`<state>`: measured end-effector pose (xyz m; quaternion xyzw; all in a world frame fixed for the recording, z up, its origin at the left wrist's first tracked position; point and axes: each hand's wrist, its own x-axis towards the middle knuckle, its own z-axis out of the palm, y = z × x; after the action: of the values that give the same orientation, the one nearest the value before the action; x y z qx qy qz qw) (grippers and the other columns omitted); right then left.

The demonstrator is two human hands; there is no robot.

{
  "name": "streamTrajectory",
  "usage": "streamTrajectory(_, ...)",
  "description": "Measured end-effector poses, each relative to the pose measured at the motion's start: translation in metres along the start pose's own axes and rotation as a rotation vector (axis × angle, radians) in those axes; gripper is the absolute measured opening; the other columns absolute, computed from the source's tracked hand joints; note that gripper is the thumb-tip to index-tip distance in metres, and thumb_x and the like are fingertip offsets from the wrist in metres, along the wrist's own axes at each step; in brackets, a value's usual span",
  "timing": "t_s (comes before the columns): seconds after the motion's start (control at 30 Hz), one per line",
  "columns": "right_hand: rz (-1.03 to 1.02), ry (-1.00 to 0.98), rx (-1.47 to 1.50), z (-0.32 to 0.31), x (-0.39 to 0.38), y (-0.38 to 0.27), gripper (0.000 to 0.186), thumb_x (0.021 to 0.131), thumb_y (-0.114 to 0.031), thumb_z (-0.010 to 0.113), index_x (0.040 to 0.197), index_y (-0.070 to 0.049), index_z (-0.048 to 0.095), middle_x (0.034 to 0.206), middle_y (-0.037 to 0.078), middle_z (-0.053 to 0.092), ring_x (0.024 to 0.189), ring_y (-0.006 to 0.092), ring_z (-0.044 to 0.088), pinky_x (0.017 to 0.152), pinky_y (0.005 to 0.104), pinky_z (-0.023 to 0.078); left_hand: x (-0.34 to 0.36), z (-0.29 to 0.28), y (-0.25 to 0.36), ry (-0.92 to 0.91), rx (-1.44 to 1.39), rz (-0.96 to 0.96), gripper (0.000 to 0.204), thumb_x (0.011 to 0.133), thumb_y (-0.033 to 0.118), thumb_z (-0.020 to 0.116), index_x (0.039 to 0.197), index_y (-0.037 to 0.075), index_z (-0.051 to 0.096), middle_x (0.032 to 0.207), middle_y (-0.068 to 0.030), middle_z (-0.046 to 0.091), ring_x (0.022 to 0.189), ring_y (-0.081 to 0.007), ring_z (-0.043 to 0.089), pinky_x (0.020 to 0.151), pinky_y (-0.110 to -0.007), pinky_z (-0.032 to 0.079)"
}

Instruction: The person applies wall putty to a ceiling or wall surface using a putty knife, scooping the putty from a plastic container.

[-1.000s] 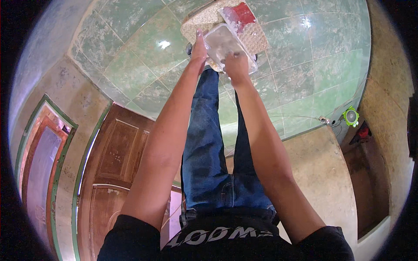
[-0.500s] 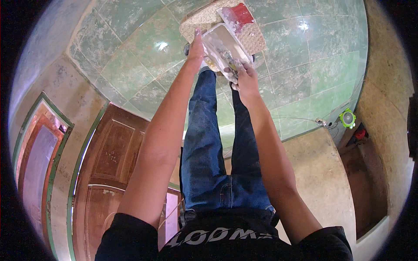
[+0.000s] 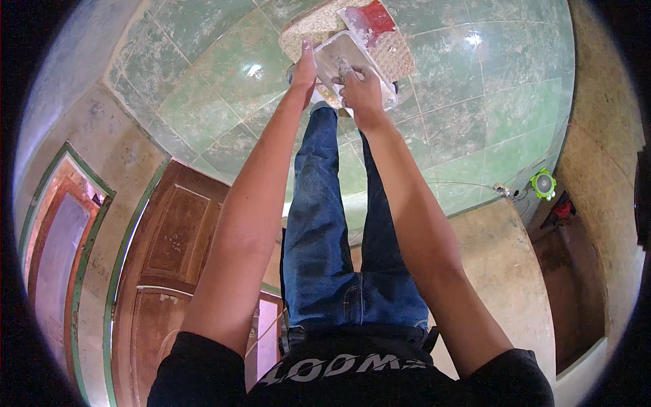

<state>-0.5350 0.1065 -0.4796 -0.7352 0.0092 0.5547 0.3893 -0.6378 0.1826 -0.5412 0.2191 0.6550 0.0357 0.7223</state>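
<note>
In front of my feet, a white rectangular tray (image 3: 371, 57) is tilted, with greyish-white residue inside. My left hand (image 3: 306, 70) grips its left side, thumb up along the rim and the other fingers mostly hidden beneath. My right hand (image 3: 363, 93) is over the tray, closed around a small hand tool (image 3: 344, 68) smeared with white. The tool's kind is hard to make out, since my fingers cover much of it. Both hands have whitish smears. Just beyond the tray lies a red and white packet (image 3: 374, 22) dusted with white.
The packet rests on a beige speckled board (image 3: 305, 34) over green floor tiles (image 3: 447, 74). A brown panelled door (image 3: 176, 230) is at left. At right are a green round-faced device (image 3: 542, 184), cables (image 3: 502, 190) and a dark recess (image 3: 566, 285).
My right hand has moved left and away from me, from the tray's near right corner to over its middle, carrying the tool. My left hand stays on the tray.
</note>
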Motion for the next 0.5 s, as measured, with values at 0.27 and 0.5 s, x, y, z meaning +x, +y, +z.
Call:
streamTrajectory(0.27,-0.254,0.264,-0.587,-0.027,-0.003,0.04,0.033,0.092,-0.021,0.057,0.105,0.009,0.058,0.089,0.021,0.069,0.073,0.0265,0.069,0.064,0.0352,0.051,0.006,0.004,-0.002,0.023,0.012,0.036,0.092,0.087,0.077,0.031,0.14,0.003,0.046,0.136,-0.0162,0.051,0.121,-0.0264,0.051,0.098,-0.037,0.044)
streamTrajectory(0.5,-0.055,0.108,-0.203,-0.01,0.01,0.039,0.031,0.089,-0.017,0.059,0.107,0.008,0.058,0.086,0.022,0.068,0.076,0.03,0.069,0.067,0.0375,0.051,0.005,0.006,-0.003,0.047,0.082,0.08,0.095,0.086,0.078,0.028,0.143,0.003,0.04,0.142,-0.0195,0.044,0.128,-0.0294,0.043,0.109,-0.038,0.031)
